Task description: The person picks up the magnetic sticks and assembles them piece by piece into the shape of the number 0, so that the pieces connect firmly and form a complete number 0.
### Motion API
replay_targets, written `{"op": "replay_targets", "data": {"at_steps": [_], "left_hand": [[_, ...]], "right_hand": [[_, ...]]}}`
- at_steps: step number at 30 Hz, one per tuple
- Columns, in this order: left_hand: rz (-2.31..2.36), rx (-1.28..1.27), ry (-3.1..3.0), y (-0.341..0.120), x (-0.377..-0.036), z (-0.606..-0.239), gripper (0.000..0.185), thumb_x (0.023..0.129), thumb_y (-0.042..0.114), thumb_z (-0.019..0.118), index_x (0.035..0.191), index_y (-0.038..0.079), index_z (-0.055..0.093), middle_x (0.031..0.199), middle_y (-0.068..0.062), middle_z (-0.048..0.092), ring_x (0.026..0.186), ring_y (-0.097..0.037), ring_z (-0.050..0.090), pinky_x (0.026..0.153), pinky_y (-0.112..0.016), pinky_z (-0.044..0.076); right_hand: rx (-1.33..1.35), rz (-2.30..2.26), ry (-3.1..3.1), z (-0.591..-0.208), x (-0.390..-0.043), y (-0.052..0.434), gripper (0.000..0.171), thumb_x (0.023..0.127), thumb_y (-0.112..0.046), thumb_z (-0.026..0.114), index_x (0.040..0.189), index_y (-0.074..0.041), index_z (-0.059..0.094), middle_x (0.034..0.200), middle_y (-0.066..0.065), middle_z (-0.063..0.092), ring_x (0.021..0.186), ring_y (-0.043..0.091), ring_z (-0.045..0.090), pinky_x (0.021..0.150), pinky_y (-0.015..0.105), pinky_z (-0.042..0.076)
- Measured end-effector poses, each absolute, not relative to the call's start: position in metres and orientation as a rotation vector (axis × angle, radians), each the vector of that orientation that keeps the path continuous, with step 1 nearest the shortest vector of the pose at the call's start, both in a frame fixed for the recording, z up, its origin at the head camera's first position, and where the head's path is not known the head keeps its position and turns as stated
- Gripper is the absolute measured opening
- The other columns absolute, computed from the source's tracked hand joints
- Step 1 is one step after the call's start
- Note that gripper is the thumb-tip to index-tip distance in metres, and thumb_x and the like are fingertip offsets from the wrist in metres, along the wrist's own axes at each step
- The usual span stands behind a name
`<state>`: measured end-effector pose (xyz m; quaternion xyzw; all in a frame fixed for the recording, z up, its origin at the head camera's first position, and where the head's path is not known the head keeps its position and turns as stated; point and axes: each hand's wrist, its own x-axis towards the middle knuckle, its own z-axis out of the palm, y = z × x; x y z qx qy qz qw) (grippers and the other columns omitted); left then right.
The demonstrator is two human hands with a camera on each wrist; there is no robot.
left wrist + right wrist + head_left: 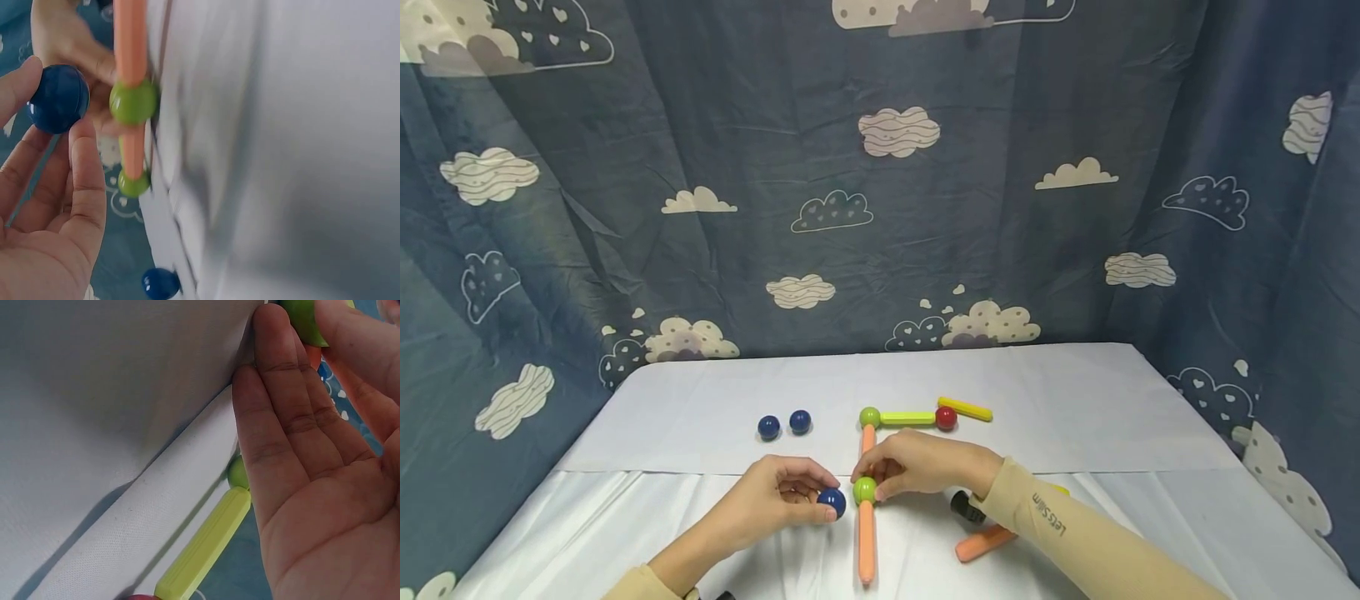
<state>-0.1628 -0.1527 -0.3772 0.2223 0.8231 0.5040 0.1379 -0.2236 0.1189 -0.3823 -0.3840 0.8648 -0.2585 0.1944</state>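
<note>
From where I stand, looking over the person's head, the left hand [781,493] pinches a glossy dark blue ball [831,502] between thumb and fingers, just beside the joint of a chain on the white cloth-covered counter [700,392]. There the right hand [917,460] grips a shiny lime-green ball [864,490], probably to keep the chain from sliding. A smooth orange stick [867,546] runs from it toward the person; another orange stick [868,438] leads away to a second lime-green ball [869,417], where a yellow-green faceted stick [907,418] turns off to a glossy red ball [946,418]. Two spare dark blue balls [784,425] sit apart to the left, perhaps so they are within the left hand's reach. By the left wrist's view, the thumb presses one side of the held ball and fingertips the other, a light hold that leaves much of its surface bare; it stays apart from the green joint. By the right wrist's view, the thumb lies against the nearer green ball while the other fingers extend alongside, seemingly bracing it; their exact contact is partly hidden.
</note>
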Motion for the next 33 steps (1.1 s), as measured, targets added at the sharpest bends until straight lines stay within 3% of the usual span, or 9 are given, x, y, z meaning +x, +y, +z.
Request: {"op": "replay_targets", "data": {"at_steps": [9, 18, 33], "left_hand": [[1.501, 0.698, 2.157, -0.152, -0.129, -0.399, 0.028, 0.086, 0.014, 0.091, 0.111, 0.007, 0.080, 0.098, -0.001, 0.074, 0.083, -0.004, 0.067, 0.075, -0.018, 0.058], [1.466, 0.817, 1.979, -0.150, -0.124, -0.428, 0.020, 0.091, 0.007, 0.082, 0.106, -0.002, 0.072, 0.095, 0.012, 0.072, 0.083, 0.002, 0.067, 0.076, -0.017, 0.060], [1.539, 0.656, 1.953, -0.136, -0.114, -0.417, 0.016, 0.088, -0.001, 0.081, 0.099, -0.007, 0.070, 0.089, 0.002, 0.072, 0.079, 0.000, 0.067, 0.073, -0.011, 0.055]], "right_hand": [[-1.063, -0.739, 2.416, -0.383, -0.224, 0.119, 0.032, 0.098, -0.018, 0.079, 0.130, -0.021, 0.076, 0.094, -0.017, 0.068, 0.079, -0.003, 0.054, 0.078, 0.018, 0.051], [-1.022, -0.741, 2.414, -0.383, -0.224, 0.119, 0.031, 0.098, -0.018, 0.080, 0.128, -0.023, 0.076, 0.093, -0.016, 0.067, 0.080, -0.002, 0.055, 0.079, 0.018, 0.051], [-1.027, -0.751, 2.407, -0.381, -0.223, 0.120, 0.029, 0.098, -0.019, 0.079, 0.127, -0.023, 0.076, 0.093, -0.015, 0.068, 0.080, -0.002, 0.055, 0.078, 0.017, 0.050]]}}
